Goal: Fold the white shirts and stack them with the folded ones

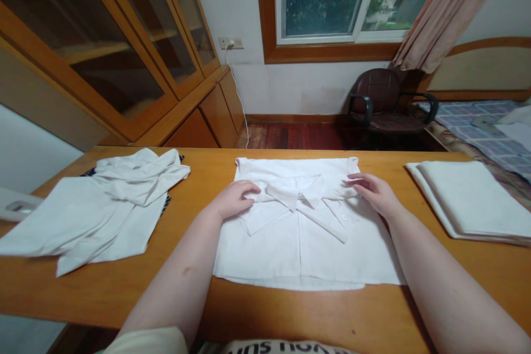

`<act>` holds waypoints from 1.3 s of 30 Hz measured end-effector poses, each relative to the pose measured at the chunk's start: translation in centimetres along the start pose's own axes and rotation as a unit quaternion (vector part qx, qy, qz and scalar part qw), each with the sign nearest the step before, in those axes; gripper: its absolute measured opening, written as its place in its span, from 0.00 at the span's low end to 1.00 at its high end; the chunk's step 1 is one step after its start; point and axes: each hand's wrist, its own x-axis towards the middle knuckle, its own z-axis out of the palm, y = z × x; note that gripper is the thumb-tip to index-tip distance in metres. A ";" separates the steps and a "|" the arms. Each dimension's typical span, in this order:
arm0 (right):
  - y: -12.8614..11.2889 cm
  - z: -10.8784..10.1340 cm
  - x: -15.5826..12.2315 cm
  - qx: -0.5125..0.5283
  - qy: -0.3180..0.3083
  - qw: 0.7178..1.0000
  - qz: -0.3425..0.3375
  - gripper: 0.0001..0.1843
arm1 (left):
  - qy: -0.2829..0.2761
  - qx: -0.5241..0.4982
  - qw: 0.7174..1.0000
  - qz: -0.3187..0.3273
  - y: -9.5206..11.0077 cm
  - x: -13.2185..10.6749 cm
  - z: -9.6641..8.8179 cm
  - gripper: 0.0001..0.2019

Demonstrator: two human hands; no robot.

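A white collared shirt (pixel 269 254) lies on the wooden table in front of me, its upper part folded down so that the collar sits mid-body. A button shows at the right of the collar. My left hand (pixel 238 198) rests on the shirt's left side near the fold, fingers slightly bent and thumb apart from them. On the opposite side, my right hand (pixel 375 192) hovers at or just touches the shirt's right edge, fingers stretched out and apart. Neither hand visibly grips the cloth.
Loose, crumpled white clothes (pixel 112 215) with a dark striped piece beneath lie on the left of the table (pixel 290 315). Neatly folded white cloth (pixel 477 196) is stacked at the right. Beyond stand a glass-door cabinet (pixel 182 94), an office chair (pixel 379 99) and a bed (pixel 489 127).
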 end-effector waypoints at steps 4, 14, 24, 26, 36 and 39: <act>-1.4 0.9 -0.2 -0.172 -0.009 0.985 0.025 0.21 | 0.036 0.022 0.999 0.008 1.7 -0.3 0.2 0.20; -3.7 3.4 -0.5 -0.182 -0.175 0.965 -0.071 0.16 | -0.050 0.059 0.997 -0.009 3.6 0.5 2.6 0.17; -3.8 3.0 -0.2 -0.093 -0.045 0.979 -0.178 0.16 | 0.083 0.084 0.990 0.077 4.3 0.1 1.5 0.17; -3.6 2.6 -0.3 -0.023 -0.033 0.975 -0.219 0.16 | 0.071 0.058 0.989 0.112 4.2 -0.2 1.1 0.12; -4.3 2.8 -0.9 -0.063 -0.150 0.970 -0.180 0.20 | -0.011 -0.003 0.996 0.085 4.7 -0.1 1.2 0.10; -5.2 3.5 -1.0 -0.125 -0.221 0.941 -0.224 0.33 | -0.054 0.041 0.991 0.112 4.9 0.0 1.9 0.27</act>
